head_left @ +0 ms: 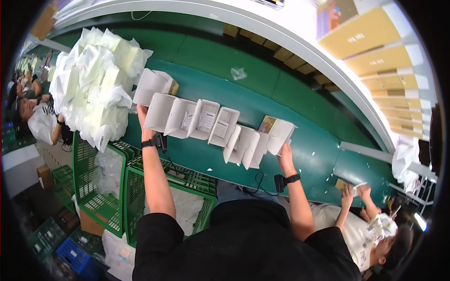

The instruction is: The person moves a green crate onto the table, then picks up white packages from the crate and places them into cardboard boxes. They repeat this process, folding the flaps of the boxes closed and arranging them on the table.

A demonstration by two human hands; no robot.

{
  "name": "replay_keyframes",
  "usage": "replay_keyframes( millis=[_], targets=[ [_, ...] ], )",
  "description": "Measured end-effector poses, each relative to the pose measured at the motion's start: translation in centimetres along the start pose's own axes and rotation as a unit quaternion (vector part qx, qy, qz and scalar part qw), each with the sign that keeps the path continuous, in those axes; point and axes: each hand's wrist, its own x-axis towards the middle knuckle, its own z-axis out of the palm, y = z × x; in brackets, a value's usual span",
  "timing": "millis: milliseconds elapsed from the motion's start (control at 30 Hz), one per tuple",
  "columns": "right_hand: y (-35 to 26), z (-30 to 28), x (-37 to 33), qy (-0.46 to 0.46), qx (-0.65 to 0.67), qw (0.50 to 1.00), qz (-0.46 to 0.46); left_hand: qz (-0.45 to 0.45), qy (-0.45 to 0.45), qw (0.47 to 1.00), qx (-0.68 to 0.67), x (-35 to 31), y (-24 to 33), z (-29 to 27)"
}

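Note:
A bent row of small open cartons with white insides lies across the green worktable in front of me. At its left end, my left hand (142,116) is against a carton (159,112), its fingers partly hidden by the flap. My right hand (285,158) grips the rightmost carton (281,135), which is tilted and shows a brown printed side. The middle cartons, such as this carton (206,120), hold white packets or folded papers. Farther right, another carton (246,146) stands with flaps raised; its inside is hard to see.
White plastic-wrapped bundles (93,79) are heaped at the left. Green crates (99,187) stand below them. A clear plastic scrap (238,73) lies on the far green surface (197,51). Brown boxes (365,35) line the white shelf. A co-worker's hands (355,192) work at the right.

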Motion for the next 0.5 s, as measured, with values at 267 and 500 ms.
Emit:
replay_keyframes(
  millis=[267, 500],
  targets=[
    [0.5, 2.2, -5.4, -0.05, -0.266, 0.962, 0.044, -0.343, 0.178, 0.913, -0.13, -14.4, 2.9, 4.1],
    [3.4, 8.6, -1.5, -0.104, -0.206, 0.969, -0.088, -0.371, 0.058, 0.903, -0.21, -14.9, 1.0, 9.3]
  ],
)
